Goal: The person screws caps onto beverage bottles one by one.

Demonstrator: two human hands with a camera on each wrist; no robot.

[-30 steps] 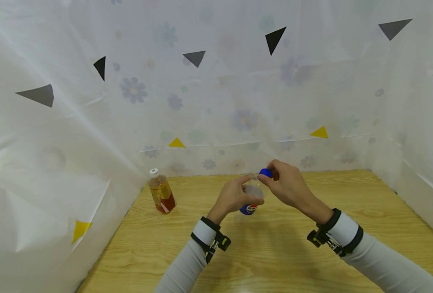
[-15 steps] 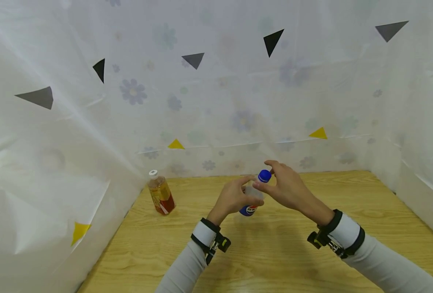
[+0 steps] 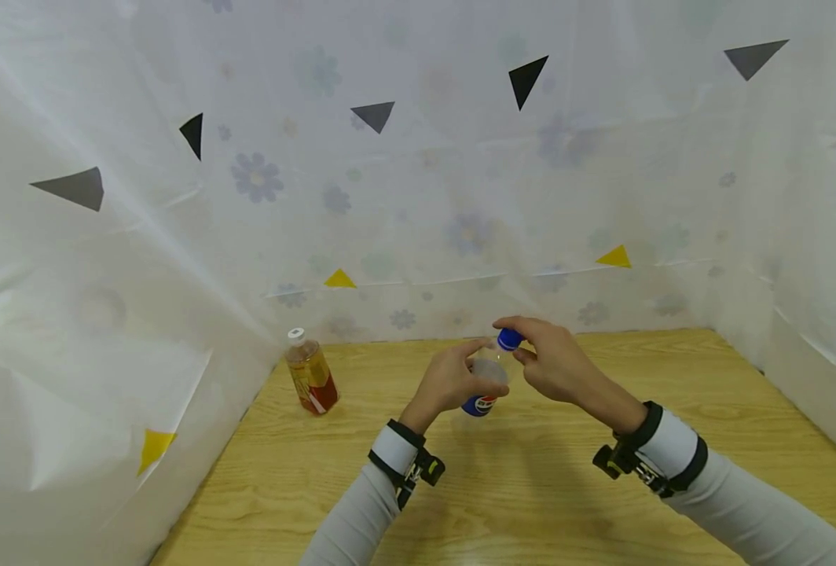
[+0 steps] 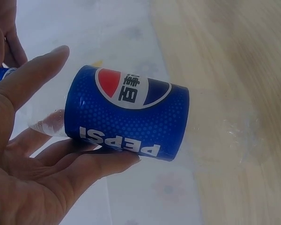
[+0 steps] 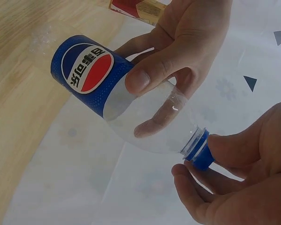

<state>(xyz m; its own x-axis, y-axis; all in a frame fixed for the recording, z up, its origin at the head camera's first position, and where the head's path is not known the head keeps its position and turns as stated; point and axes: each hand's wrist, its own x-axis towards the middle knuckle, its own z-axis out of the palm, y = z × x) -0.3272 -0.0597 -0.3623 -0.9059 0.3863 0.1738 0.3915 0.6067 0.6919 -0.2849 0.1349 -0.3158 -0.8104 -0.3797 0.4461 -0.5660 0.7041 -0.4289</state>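
Note:
A clear plastic Pepsi bottle point(image 5: 145, 119) with a blue label point(image 4: 126, 115) is tilted slightly over the table. My left hand point(image 3: 452, 379) grips it around the shoulder, thumb on one side and fingers on the other. The bottle looks empty inside. On its neck sits a blue cap point(image 5: 201, 151). My right hand point(image 3: 555, 358) pinches this cap between thumb and fingers, as the right wrist view shows. In the left wrist view only part of the right hand point(image 4: 7, 35) appears, at the upper left corner.
A second bottle point(image 3: 312, 373), with a white cap and amber and red colouring, stands upright at the table's back left. The wood-grain table point(image 3: 361, 487) is enclosed by white floral sheeting point(image 3: 418, 196) bearing black, grey and yellow triangles.
My right fingers opened off the blue cap half a second ago, and now they are round it again in a turned position. The left hand has held the bottle in place throughout.

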